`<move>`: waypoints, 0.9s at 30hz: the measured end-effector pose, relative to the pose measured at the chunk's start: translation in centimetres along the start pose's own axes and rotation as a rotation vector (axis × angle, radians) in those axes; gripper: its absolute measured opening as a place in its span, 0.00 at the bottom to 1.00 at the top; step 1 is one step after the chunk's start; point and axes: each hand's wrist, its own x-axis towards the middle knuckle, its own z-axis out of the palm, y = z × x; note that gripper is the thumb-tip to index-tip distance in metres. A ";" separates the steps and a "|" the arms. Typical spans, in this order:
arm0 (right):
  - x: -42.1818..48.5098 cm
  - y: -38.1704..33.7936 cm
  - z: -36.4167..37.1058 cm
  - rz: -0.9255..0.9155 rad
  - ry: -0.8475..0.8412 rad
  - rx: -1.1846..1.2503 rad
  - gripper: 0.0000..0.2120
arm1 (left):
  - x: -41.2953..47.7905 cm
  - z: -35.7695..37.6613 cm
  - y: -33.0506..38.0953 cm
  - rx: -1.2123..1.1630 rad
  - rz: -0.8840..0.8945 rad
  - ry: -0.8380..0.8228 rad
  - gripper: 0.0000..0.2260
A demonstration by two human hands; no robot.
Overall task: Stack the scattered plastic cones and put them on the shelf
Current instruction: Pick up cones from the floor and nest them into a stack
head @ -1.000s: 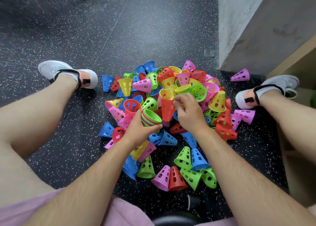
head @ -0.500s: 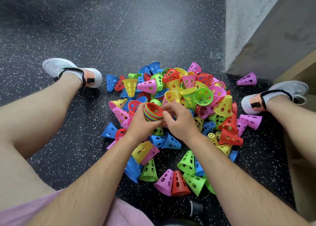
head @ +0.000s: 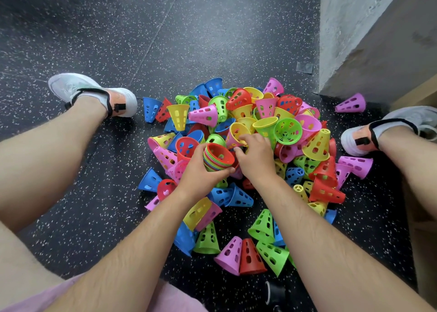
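Observation:
Between my spread legs on the black speckled floor lies a pile of perforated plastic cones (head: 316, 146) in red, yellow, green, blue and pink. My left hand (head: 201, 177) grips a nested stack of cones (head: 218, 159), tilted with its mouth up, a red cone innermost. My right hand (head: 256, 158) is right beside the stack, its fingertips curled over the rim of a yellow cone (head: 236, 129) that lies on its side in the pile.
A grey concrete pillar (head: 366, 39) rises at the back right, with a wooden shelf edge (head: 421, 91) beside it. One purple cone (head: 351, 103) lies apart near the pillar. My shoes (head: 92, 94) (head: 390, 129) flank the pile.
My right hand lifted a red cone from the pile and pushed it into the stack. It has now shifted forward onto the yellow cone. My left hand raised the stack slightly.

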 end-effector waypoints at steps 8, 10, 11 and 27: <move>0.7 -0.2 0.2 -0.022 0.106 0.071 0.11 | 0.0 -0.1 -0.3 -0.006 -0.028 0.001 0.32; 0.5 -0.1 -0.2 -0.040 0.123 0.148 0.11 | 0.0 -0.2 -0.2 -0.002 -0.027 0.002 0.31; 0.3 -0.2 -0.5 -0.047 0.127 0.186 0.11 | 0.0 -0.2 -0.1 -0.002 -0.028 0.006 0.31; -2.4 -3.6 -3.5 -0.244 0.222 0.379 0.11 | -1.7 -2.3 1.9 -0.046 0.049 0.127 0.30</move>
